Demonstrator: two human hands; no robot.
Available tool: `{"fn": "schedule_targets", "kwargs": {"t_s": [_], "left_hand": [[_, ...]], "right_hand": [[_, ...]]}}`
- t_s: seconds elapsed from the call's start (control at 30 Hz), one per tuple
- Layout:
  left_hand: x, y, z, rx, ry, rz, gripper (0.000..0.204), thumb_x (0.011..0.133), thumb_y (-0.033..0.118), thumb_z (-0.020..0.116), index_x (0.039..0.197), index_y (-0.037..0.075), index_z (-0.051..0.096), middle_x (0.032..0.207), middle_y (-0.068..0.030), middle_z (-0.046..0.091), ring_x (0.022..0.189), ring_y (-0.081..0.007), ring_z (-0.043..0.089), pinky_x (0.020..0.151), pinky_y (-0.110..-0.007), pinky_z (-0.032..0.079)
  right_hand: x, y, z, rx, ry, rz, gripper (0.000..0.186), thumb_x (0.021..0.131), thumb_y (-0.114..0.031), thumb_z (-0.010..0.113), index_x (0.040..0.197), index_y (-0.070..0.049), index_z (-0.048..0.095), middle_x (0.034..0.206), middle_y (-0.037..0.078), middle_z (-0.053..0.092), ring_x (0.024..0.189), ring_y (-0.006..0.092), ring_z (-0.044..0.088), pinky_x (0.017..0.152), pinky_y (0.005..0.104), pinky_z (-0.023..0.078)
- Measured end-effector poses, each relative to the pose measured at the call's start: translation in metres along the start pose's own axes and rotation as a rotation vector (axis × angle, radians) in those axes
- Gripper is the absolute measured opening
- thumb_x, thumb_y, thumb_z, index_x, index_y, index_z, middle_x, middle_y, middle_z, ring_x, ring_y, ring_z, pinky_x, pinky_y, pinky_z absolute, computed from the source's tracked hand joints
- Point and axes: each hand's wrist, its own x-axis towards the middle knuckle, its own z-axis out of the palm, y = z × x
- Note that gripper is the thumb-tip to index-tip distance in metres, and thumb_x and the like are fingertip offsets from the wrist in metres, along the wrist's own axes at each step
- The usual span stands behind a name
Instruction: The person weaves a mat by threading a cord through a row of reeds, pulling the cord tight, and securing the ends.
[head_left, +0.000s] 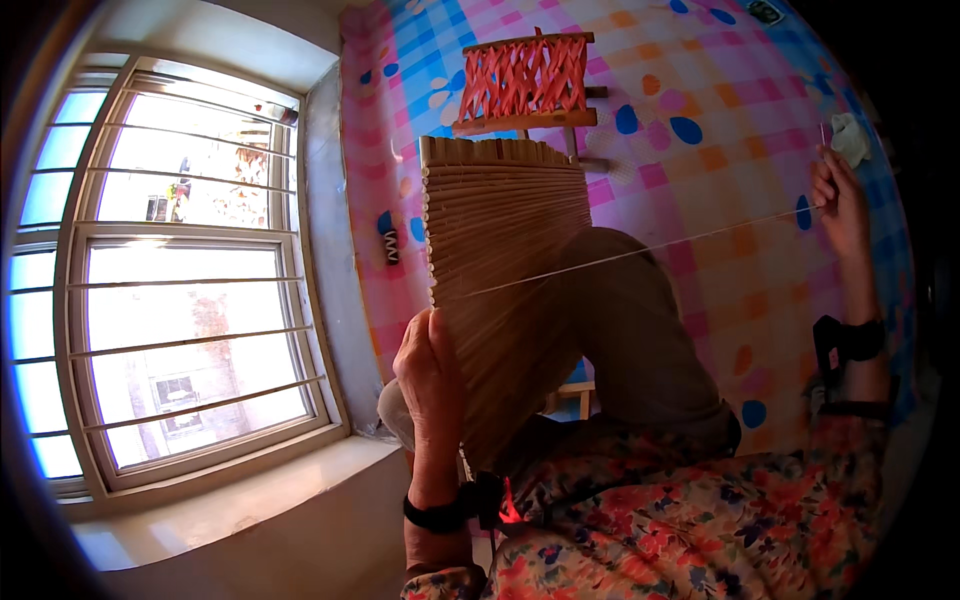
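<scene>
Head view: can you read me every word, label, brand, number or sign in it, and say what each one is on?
No text can be read here.
Small dark item near the window: a white zigzag mark, too small to tell if it is lettering.
Small dark object at the top edge: pale marks, too blurred to read.
Slatted mat: no lettering visible.

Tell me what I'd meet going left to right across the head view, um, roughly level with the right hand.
Barred window, small black item with a white zigzag, slatted stick mat, then the right hand, which holds a pale thread.
</scene>
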Motion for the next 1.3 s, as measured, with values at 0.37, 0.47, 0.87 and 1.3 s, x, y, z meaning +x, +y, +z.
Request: {"fn": "schedule_targets", "kwargs": {"t_s": [0.37,0.47,0.87,1.3], "left_hand": [[0.003,0.007,-0.002,-0.032,-0.058,-0.091,0.023,0.099,0.016,0.049,0.097,-0.003,0.061,0.084,-0.0194,0.061,0.078,-0.0304,0.061,0.072,-0.037,0.047],[0.003,0.006,-0.002,-0.036,-0.097,-0.076,0.021,0.098,0.015,0.050,0.100,-0.002,0.061,0.087,-0.0187,0.062,0.081,-0.0306,0.062,0.074,-0.037,0.048],[-0.001,-0.002,-0.001,-0.032,-0.022,0.123,0.022,0.098,0.015,0.047,0.100,-0.002,0.061,0.074,-0.0145,0.056,0.066,-0.0196,0.049,0.064,-0.034,0.043],[0.003,-0.001,0.002,-0.012,-0.018,0.122,0.020,0.098,0.013,0.048,0.101,-0.002,0.061,0.077,-0.0163,0.058,0.069,-0.0247,0.053,0.065,-0.036,0.044]], "right_hand": [[-0.105,0.076,0.227,-0.642,-0.733,-0.453,0.008,0.088,-0.008,0.066,0.093,-0.002,0.065,0.083,0.010,0.055,0.074,0.0237,0.058,0.066,0.0340,0.046],[-0.129,0.105,0.262,-0.579,-0.849,-0.376,0.009,0.088,-0.010,0.065,0.094,-0.004,0.066,0.086,0.012,0.056,0.078,0.0305,0.060,0.068,0.0379,0.048],[-0.130,0.141,0.281,-0.494,-0.934,-0.405,0.021,0.089,-0.011,0.060,0.110,-0.007,0.065,0.096,0.015,0.060,0.091,0.0367,0.061,0.077,0.0423,0.051],[-0.123,0.140,0.283,-0.469,-1.014,-0.372,0.025,0.091,-0.010,0.057,0.115,-0.007,0.063,0.100,0.016,0.061,0.095,0.0369,0.061,0.080,0.0418,0.051]]}}
